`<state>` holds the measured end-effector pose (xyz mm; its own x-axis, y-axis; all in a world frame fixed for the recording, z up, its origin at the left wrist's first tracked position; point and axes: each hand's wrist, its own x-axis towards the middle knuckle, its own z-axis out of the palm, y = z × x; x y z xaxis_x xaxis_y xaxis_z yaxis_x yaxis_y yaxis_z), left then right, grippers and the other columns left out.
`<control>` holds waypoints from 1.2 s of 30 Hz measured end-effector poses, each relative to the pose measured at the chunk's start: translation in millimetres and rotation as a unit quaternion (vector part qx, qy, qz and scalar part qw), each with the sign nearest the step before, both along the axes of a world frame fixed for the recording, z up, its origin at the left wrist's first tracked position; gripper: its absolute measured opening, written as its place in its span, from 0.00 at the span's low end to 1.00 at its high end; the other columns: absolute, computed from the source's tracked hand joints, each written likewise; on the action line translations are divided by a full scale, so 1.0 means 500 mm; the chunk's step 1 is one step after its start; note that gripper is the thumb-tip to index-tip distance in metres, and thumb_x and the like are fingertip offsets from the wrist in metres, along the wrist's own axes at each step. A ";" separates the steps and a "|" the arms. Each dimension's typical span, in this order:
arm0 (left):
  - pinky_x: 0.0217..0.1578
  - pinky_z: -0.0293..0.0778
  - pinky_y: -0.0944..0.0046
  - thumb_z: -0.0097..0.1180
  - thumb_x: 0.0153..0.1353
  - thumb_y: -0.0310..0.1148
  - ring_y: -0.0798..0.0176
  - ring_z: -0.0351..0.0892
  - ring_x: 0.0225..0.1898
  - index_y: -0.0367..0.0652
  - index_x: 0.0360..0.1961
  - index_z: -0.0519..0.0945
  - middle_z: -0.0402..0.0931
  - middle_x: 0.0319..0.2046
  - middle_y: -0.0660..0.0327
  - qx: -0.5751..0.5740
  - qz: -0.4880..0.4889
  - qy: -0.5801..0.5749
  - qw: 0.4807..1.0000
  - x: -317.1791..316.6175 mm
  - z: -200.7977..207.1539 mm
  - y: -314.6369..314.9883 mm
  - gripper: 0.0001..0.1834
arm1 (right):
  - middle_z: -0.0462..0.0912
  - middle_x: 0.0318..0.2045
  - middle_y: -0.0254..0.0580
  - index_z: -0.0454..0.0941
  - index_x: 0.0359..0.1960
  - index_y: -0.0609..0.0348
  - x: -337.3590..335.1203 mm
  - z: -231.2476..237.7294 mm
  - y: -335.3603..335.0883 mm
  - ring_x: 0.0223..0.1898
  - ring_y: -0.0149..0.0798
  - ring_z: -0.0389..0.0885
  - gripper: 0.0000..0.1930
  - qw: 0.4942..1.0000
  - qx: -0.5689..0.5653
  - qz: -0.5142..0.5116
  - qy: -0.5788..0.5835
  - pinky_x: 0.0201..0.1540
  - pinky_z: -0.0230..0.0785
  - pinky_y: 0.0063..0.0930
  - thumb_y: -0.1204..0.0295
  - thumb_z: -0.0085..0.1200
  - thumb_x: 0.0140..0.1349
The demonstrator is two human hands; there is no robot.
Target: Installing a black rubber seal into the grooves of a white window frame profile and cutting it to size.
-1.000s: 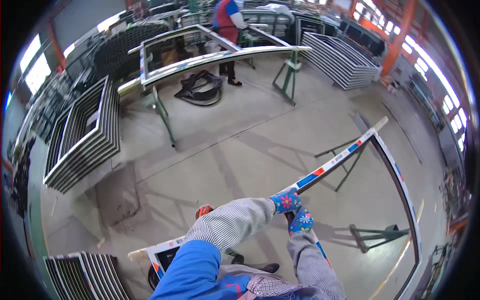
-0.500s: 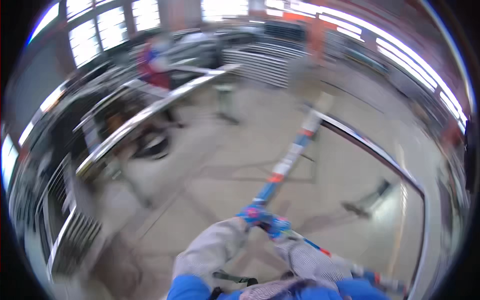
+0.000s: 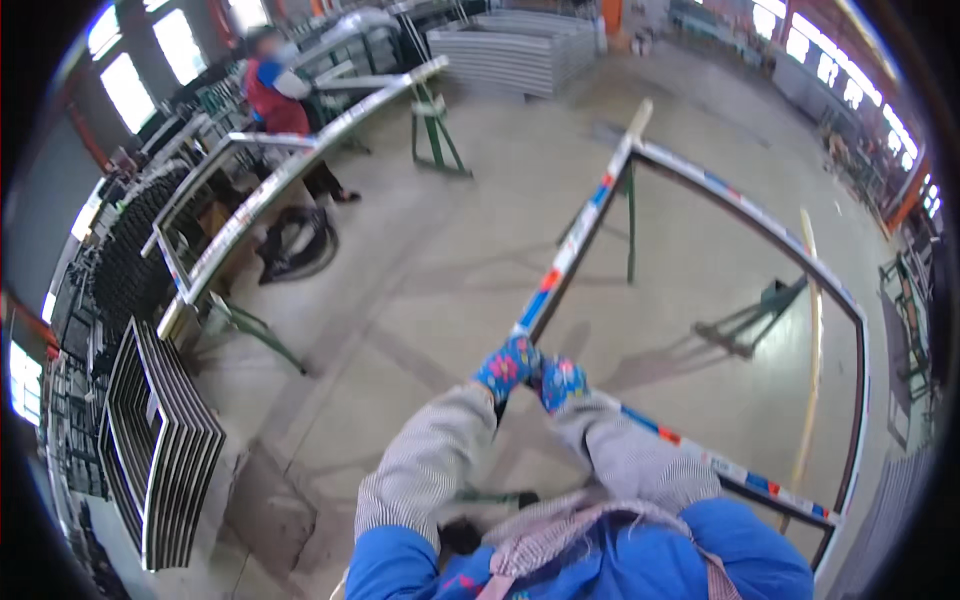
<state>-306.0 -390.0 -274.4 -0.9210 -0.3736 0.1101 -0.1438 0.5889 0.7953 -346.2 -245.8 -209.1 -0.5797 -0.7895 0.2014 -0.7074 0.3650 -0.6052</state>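
A large four-sided window frame (image 3: 569,262), its profile covered in white, blue and red film, reaches from my hands to the far right. My left hand (image 3: 507,367), in a blue flowered glove, is closed on its near corner. Close beside it, my right hand (image 3: 560,382) wears a matching glove and grips the same corner, its fingers partly hidden. Green trestles (image 3: 632,225) stand under the frame, and a pale wooden bar (image 3: 808,370) passes below its right side.
Another long frame (image 3: 300,167) lies on green stands at the left. Behind it is a person in a red vest (image 3: 275,90). Stacked metal frames (image 3: 185,460) stand at the near left, with more metal profiles (image 3: 515,55) at the back. A black coil (image 3: 300,245) lies on the floor.
The view has turned and sharpened from a blur. My hands sit slightly higher in the picture, still together at the frame's near corner.
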 end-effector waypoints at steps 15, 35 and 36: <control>0.38 0.73 0.54 0.58 0.51 0.38 0.50 0.76 0.40 0.39 0.46 0.72 0.75 0.38 0.52 -0.188 0.221 -0.154 0.945 0.096 0.051 0.068 0.22 | 0.77 0.35 0.41 0.72 0.41 0.53 -0.026 -0.089 -0.077 0.38 0.41 0.79 0.13 0.974 0.181 -0.059 0.124 0.37 0.72 0.37 0.64 0.54 0.55; 0.37 0.73 0.54 0.55 0.54 0.43 0.50 0.76 0.36 0.38 0.54 0.69 0.75 0.37 0.52 -0.324 0.318 -0.230 0.861 0.143 0.038 0.112 0.29 | 0.79 0.40 0.49 0.75 0.44 0.57 0.089 -0.180 0.095 0.41 0.46 0.78 0.15 0.969 0.067 0.133 -0.195 0.45 0.70 0.37 0.65 0.51 0.58; 0.35 0.73 0.54 0.55 0.54 0.43 0.51 0.76 0.36 0.38 0.53 0.69 0.75 0.36 0.53 -0.305 0.321 -0.269 0.855 0.143 0.035 0.107 0.28 | 0.79 0.40 0.49 0.75 0.44 0.57 0.088 -0.215 0.069 0.41 0.46 0.78 0.15 0.967 0.065 0.144 -0.201 0.45 0.70 0.37 0.65 0.51 0.58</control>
